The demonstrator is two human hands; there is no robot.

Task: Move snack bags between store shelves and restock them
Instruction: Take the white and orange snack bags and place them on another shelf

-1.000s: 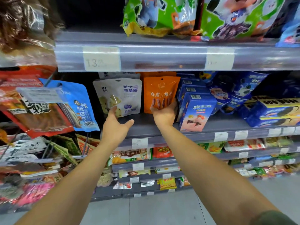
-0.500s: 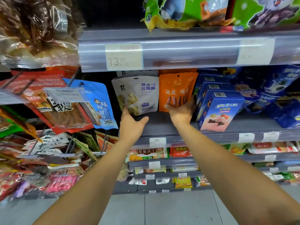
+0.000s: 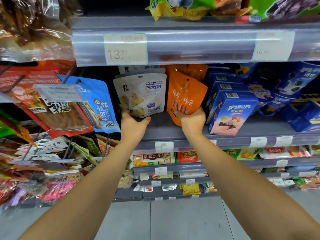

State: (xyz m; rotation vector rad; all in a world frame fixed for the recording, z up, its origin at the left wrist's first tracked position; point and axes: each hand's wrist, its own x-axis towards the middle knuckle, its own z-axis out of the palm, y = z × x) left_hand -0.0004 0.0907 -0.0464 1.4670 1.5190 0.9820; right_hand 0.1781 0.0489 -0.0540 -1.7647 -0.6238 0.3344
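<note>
right hand (image 3: 192, 122) grips the orange plum bag (image 3: 186, 96) low, near the shelf (image 3: 161, 130) front edge; left hand (image 3: 133, 125) at the white cheese bag (image 3: 142, 94), grasp unclear. held so low, either bag might flop forward and fall.

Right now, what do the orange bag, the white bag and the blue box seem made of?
The orange bag: probably plastic film, semi-glossy; it creases and glints where the right hand grips it.
The white bag: likely plastic film too, matte; soft bulges, little shine.
The blue box: looks like printed cardboard, lightly glossy; straight edges, flat faces.
</note>
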